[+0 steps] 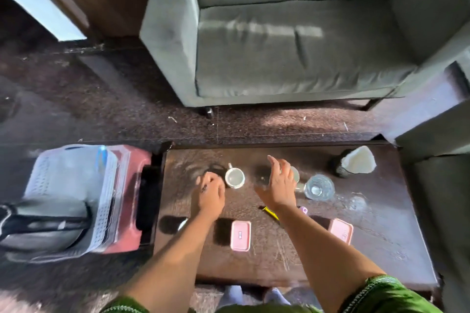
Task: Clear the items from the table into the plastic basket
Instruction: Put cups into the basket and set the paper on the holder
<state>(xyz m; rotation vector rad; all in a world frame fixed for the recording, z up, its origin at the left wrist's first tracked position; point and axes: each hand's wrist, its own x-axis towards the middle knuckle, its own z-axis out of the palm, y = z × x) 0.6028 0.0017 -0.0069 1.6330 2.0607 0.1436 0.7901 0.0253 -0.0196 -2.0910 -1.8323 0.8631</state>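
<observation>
My left hand (209, 185) is curled down onto a small dark object (216, 171) on the dark wooden table (381, 236), just beside the white ceramic mug (235, 177); blur keeps me from telling whether that grip has closed. My right hand (278, 185) hovers open above a clear glass (295, 174). The pale plastic basket (73, 201) waits off the table's left end. I should close firmly before lifting, clear the mug's handle, and carry low across.
</observation>
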